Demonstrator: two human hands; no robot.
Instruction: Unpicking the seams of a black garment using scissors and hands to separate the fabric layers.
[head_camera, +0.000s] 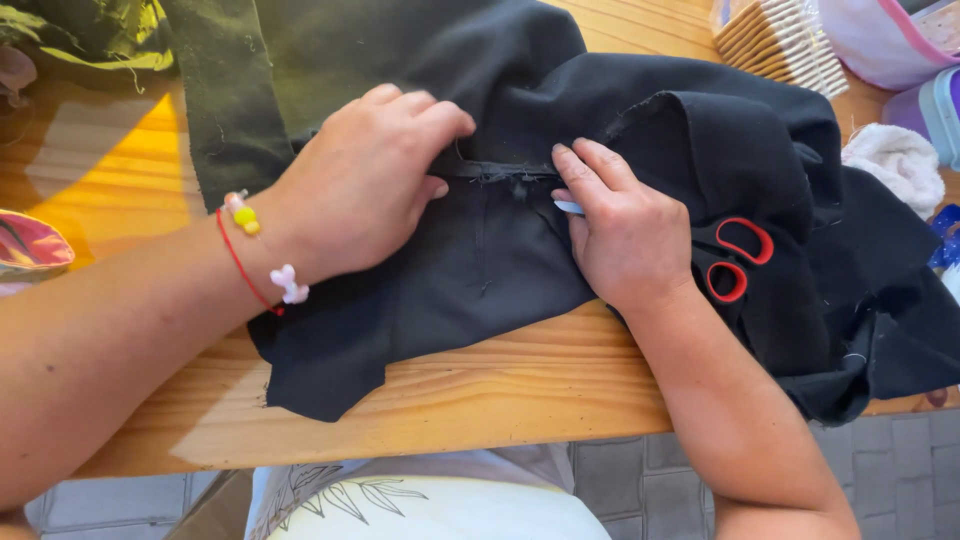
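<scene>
A piece of black fabric (470, 270) lies crumpled on a wooden table (480, 385). My left hand (365, 180) presses down on it with fingers curled at a frayed seam (500, 175). My right hand (625, 230) pinches the cloth at the same seam and holds a small pale blue tool (568, 207) between thumb and fingers; most of the tool is hidden. A red thread bracelet with beads (255, 255) is on my left wrist. Red-handled scissors (735, 262) lie on the black fabric just right of my right hand.
Dark green cloth (230, 90) lies at the back left. A stack of thin wooden pieces (780, 40) stands at the back right, beside a pink-trimmed white bag (880, 35), a lilac box (930, 110) and a white cloth (895, 160). The table's front edge is close to me.
</scene>
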